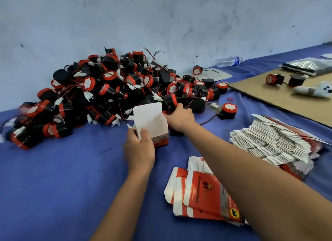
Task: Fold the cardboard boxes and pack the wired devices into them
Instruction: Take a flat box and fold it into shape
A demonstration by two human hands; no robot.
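Left hand (139, 147): we see it gripping the upright white-and-red folded cardboard box (152, 125), lid flap open.
Right hand (179, 117): just beside the box, we see its fingers closed around a black-and-red round wired device (170, 102) at the pile's edge.

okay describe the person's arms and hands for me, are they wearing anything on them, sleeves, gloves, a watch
Both arms are bare as far as the frame shows: no sleeves reach into view on either forearm. The left hand and right hand are ungloved, with short, unpainted nails on the fingers that show. No watch, bracelet or ring is visible on either wrist or hand, and no markings can be seen.
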